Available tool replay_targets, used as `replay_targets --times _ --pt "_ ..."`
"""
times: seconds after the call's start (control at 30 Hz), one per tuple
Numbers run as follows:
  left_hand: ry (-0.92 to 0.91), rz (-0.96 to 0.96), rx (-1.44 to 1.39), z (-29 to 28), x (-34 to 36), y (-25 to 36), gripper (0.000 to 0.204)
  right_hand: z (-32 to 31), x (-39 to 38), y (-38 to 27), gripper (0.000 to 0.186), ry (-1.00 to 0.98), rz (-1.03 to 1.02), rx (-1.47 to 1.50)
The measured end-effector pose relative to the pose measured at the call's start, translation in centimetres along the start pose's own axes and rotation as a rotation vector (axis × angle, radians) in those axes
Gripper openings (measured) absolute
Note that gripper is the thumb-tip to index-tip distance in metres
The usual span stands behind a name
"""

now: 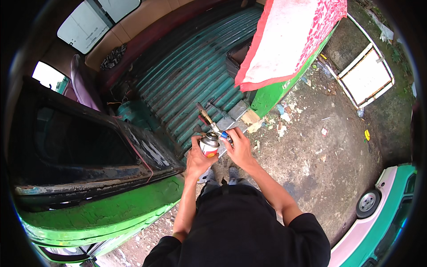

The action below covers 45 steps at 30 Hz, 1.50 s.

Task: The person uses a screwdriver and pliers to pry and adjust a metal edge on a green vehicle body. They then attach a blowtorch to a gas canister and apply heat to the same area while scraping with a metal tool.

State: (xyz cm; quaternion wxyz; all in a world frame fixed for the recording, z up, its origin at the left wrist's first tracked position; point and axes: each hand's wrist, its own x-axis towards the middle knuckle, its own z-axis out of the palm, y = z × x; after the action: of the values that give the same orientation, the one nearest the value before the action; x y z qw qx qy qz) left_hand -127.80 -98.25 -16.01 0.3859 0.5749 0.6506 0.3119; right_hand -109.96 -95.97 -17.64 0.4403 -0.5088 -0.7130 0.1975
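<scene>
Your left hand (199,160) is wrapped around the lower body of a silver-and-brass gas torch (211,136), while your right hand (239,146) pinches it near its valve. You have it in front of your waist, above the rear edge of the open vehicle. Its largest part is a rounded silver metal canister (209,147) with a white, red and yellow label; what is inside is hidden from you. A slim brass-and-silver burner tube (207,116), darkened towards its tip, points up and left, away from you. Smallest is the round blue knob (223,135), partly covered by your right fingers.

Around it, your largest container is the green-sided vehicle (272,98), whose bay has a ribbed teal metal floor (191,73). Within it, along the far side, you see a long dark-red seat bearing a crumpled black-and-white patterned bundle (113,58). Next in size, a dark box-like recess sits beside the red-edged pink-and-white cloth (284,44); you cannot make out its contents.
</scene>
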Motion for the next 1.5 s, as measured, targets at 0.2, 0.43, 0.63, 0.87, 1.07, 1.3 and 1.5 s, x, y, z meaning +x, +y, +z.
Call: replay_targets --times 0.2,0.43,0.63,0.87,1.07,1.3,1.5 --pt "-0.060 0.003 0.040 -0.4 -0.1 0.0 0.080 -0.2 -0.8 0.0 0.022 -0.010 0.019 -0.038" --pt "-0.046 0.046 -0.004 -0.7 -0.1 -1.1 0.079 0.1 -1.2 1.0 0.029 -0.005 0.315 0.263" --pt "-0.066 0.125 -0.052 -3.0 0.0 -2.9 0.065 -0.6 -0.2 1.6 0.027 -0.221 0.710 0.904" --pt "-0.081 0.181 0.079 -4.1 -1.3 -2.3 0.066 -0.2 1.9 3.3 0.043 -0.215 0.856 0.877" --pt "-0.094 0.190 0.338 -5.1 -2.3 -1.3 0.068 0.8 4.1 3.7 0.038 -0.166 0.903 0.762" --pt "-0.131 0.162 0.329 -5.7 -2.7 -0.9 0.071 2.0 4.7 3.7 0.043 -0.143 0.940 0.741" --pt "-0.122 0.222 0.324 -5.7 -2.8 -0.8 0.068 3.0 4.2 4.9 0.043 -0.106 0.917 0.816"
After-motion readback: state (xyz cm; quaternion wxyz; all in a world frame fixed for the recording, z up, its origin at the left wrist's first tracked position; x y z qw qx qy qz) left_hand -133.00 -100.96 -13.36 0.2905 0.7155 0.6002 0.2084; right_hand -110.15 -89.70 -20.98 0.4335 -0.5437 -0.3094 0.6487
